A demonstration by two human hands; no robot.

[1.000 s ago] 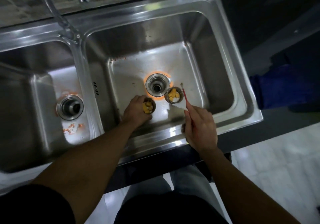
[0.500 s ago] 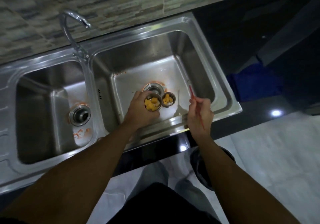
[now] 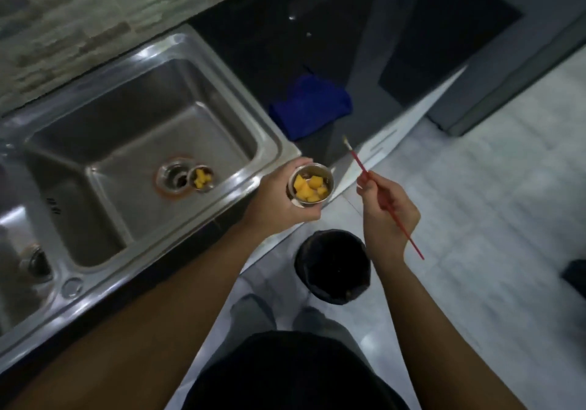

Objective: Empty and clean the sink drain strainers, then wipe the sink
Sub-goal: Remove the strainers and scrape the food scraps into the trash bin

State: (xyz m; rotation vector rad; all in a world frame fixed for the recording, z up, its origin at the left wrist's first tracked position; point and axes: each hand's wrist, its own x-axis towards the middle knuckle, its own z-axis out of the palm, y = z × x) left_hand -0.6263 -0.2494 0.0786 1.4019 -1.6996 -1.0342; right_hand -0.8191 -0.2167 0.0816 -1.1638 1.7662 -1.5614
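Left hand (image 3: 276,200) curls round the wall of the steel strainer (image 3: 318,170), upright and full of yellow chunks (image 3: 306,189), just off the sink's (image 3: 241,99) front right corner, near the black bin (image 3: 333,267). Right hand (image 3: 388,216) pinches a red brush (image 3: 360,161). The strainer is probably light, rigid and slick when wet, so grip the wall; second strainer (image 3: 207,186) sits beside the drain (image 3: 174,178).

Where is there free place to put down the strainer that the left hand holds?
The basin floor is bare to the left of the drain. The dark counter is bare behind the blue cloth. It is crowded at the drain, where the second strainer sits at its right edge. The left hand holds its strainer, the right hand a red brush.
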